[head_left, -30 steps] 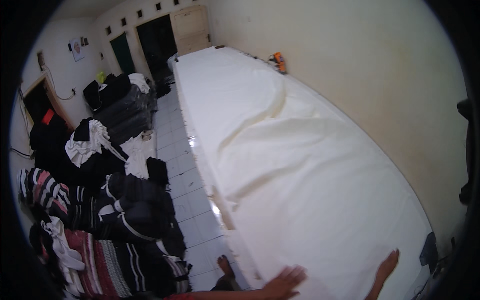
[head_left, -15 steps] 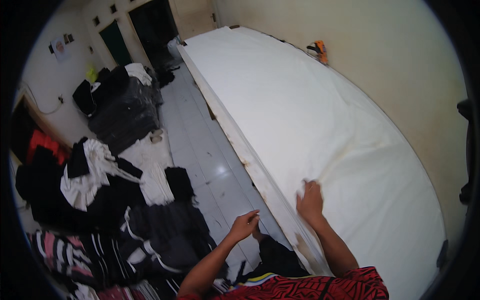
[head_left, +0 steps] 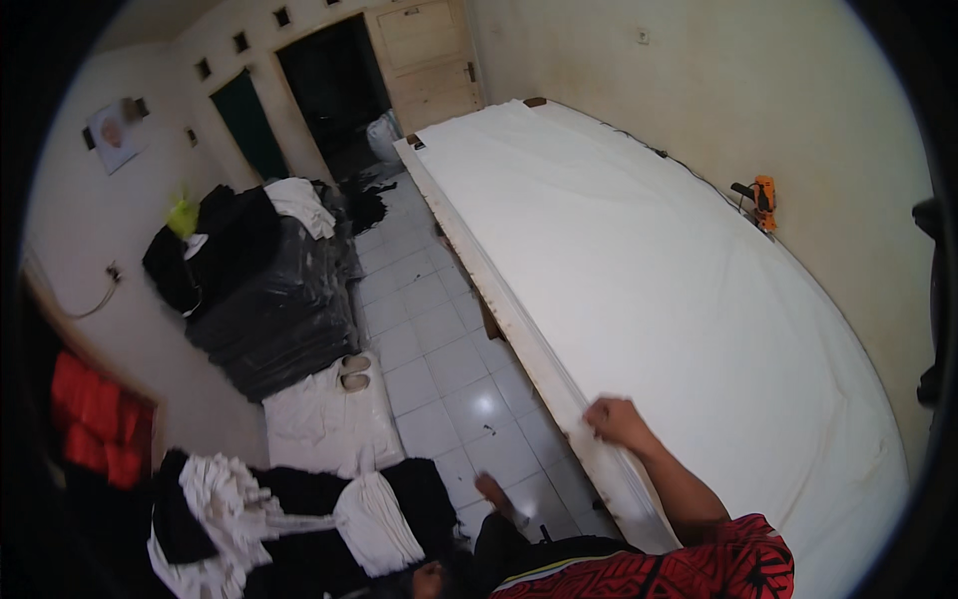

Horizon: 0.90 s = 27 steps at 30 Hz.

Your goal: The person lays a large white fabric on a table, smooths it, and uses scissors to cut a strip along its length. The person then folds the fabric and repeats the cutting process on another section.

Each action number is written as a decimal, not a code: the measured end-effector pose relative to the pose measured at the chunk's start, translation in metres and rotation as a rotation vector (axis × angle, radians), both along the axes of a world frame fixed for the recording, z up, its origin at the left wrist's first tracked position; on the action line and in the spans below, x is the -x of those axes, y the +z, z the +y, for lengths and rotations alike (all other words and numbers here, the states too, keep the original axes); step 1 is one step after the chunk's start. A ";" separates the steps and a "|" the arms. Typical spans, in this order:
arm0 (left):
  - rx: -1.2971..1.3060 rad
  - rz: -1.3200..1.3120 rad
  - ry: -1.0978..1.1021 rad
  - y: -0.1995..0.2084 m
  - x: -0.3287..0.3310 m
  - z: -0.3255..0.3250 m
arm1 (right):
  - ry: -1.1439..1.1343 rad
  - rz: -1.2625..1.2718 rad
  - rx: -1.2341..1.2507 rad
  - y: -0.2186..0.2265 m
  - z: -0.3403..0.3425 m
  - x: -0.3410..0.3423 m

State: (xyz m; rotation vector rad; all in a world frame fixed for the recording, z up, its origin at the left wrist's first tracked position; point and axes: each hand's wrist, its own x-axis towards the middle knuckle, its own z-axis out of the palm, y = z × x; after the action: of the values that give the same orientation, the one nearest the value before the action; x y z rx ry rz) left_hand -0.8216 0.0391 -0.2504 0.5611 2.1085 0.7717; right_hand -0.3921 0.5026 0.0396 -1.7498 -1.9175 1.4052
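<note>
Long layers of white cloth (head_left: 599, 270) lie flat over the table, with a few soft creases toward the near right. My right hand (head_left: 619, 423) is over the cloth's left edge, fingers curled together and slightly smeared. Whether a bit of cloth is pinched in them is hidden. At the lower edge of the picture, a small patch of skin that looks like my left hand (head_left: 429, 579) shows low beside my dark trousers. Its fingers cannot be made out.
An orange power tool (head_left: 763, 203) with a cable rests at the table's wall side. Left of the tiled aisle (head_left: 449, 349) stand a dark wrapped stack (head_left: 289, 309), a white bundle with sandals (head_left: 329, 414), and black and white fabric piles (head_left: 379, 524). A dark doorway (head_left: 334, 90) opens at the far end.
The view has tilted up and shifted along the table. My right hand has moved to the cloth's left edge. My left hand has dropped from beside the table to the lower edge.
</note>
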 end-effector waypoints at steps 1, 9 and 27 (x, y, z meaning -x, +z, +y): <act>0.000 -0.052 0.075 -0.012 0.023 0.043 | -0.161 0.363 0.009 -0.005 0.050 0.026; -0.470 0.243 -0.421 0.104 0.174 0.596 | -1.309 1.730 0.205 -0.054 0.347 0.181; -1.013 -0.019 -2.164 0.278 0.227 1.276 | -1.284 1.763 0.457 -0.078 0.841 0.433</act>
State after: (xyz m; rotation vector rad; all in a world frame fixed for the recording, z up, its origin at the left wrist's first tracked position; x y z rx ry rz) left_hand -1.0487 1.3149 0.0277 2.4677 -0.0111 0.2732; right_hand -0.8249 1.3436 -0.0386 -0.6287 0.3990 1.5937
